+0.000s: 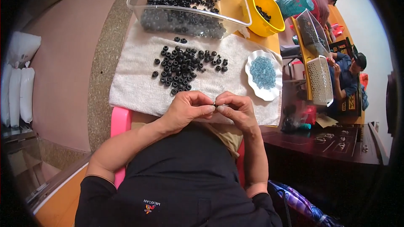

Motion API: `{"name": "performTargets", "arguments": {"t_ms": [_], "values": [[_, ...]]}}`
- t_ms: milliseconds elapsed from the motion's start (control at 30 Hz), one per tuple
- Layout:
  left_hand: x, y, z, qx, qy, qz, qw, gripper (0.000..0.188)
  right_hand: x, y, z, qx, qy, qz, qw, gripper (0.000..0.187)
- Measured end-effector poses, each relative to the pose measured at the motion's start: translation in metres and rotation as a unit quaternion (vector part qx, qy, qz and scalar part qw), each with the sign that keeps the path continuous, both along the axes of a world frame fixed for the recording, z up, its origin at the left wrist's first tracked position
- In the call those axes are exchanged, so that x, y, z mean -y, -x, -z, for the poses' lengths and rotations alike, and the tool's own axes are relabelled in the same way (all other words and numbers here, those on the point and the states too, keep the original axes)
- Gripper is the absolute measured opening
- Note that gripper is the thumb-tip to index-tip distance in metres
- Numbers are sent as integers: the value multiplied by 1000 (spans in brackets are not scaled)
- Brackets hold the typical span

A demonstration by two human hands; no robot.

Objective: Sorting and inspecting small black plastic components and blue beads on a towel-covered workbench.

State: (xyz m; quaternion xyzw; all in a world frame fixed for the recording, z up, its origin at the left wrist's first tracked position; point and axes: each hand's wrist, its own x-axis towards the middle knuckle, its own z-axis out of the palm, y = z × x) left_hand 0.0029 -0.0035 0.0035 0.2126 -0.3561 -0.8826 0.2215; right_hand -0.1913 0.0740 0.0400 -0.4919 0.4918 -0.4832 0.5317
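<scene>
Over the near edge of the white towel [139, 80], my left hand [188, 106] and my right hand [237, 108] meet fingertip to fingertip. Both pinch thumb against forefinger on a small dark piece [216, 105], mostly covered by the fingers; its kind cannot be made out. Beyond them lies a loose heap of black round pieces with holes [179, 65], like large beads. To the right, a white scalloped dish [269, 95] holds many tiny clear-blue pieces [263, 72].
At the back stands a clear plastic bin [191, 8] with many more black pieces. Beside it is a yellow bowl [269, 27] with some inside. Two people sit at another table on the right, near a white basket [320, 80]. A folded umbrella [301, 206] lies lower right.
</scene>
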Motion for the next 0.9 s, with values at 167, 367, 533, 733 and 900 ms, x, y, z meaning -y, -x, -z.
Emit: {"name": "performTargets", "arguments": {"t_ms": [167,367,533,733,900], "values": [[0,0,-3,0,5,10,1000,13,-4,5,-6,0,-50,-23,998,14],[0,0,2,-1,20,14,1000,11,-1,1,-19,38,-138,-20,989,10],[2,0,2,9,29,12,999,12,1,4,-6,-16,-80,-10,997,10],[0,0,-1,9,13,-14,1000,13,-7,-9,13,-127,84,78,985,13],[-2,0,1,3,12,-37,999,13,-8,-26,7,-365,279,135,878,31]]}}
